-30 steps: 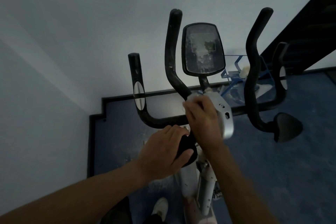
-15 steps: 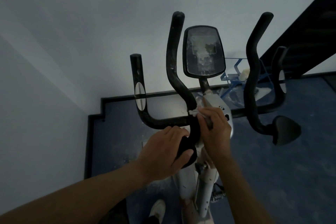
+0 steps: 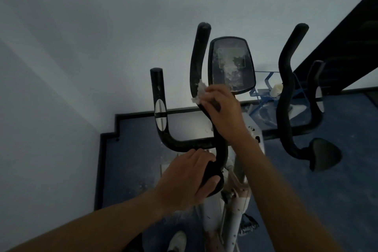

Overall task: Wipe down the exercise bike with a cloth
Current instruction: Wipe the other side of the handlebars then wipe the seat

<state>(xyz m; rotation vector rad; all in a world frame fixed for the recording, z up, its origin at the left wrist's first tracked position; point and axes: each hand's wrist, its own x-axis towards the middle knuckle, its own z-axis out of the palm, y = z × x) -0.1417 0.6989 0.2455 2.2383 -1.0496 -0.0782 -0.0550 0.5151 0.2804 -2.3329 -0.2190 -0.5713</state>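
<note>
Counted one exercise bike [image 3: 248,143], one cloth [image 3: 199,92], two hands. On the bike: four upright black bars, two tall curved ones at centre and right, two shorter ones with oval silver patches at far left and far right; one dusty console [image 3: 231,64]; two rounded black pads, one low at right [image 3: 325,155], one under the left hand. Saw one white shoe [image 3: 177,240] at the bottom edge, on the blue floor [image 3: 327,200]. Behind the bike, against the wall, stood one blue wire rack [image 3: 263,90] with a pale lump in it, too blurred to name. Right hand [image 3: 221,111] wrapped around the tall centre bar [image 3: 199,57] at its bend just left of the console, fingers curled shut, pale crumpled cloth pinched against the bar with a scrap poking out above and to the left of the knuckles. Left hand [image 3: 187,180] clamped over the near black pad [image 3: 212,182] at the bar's foot, fingers on top, thumb beneath. Half a second earlier had the right hand lower, down by the bar's junction with the silver housing; since then climbed the bar with the cloth toward the console. Left hand unchanged on the pad across both earlier moments.
</note>
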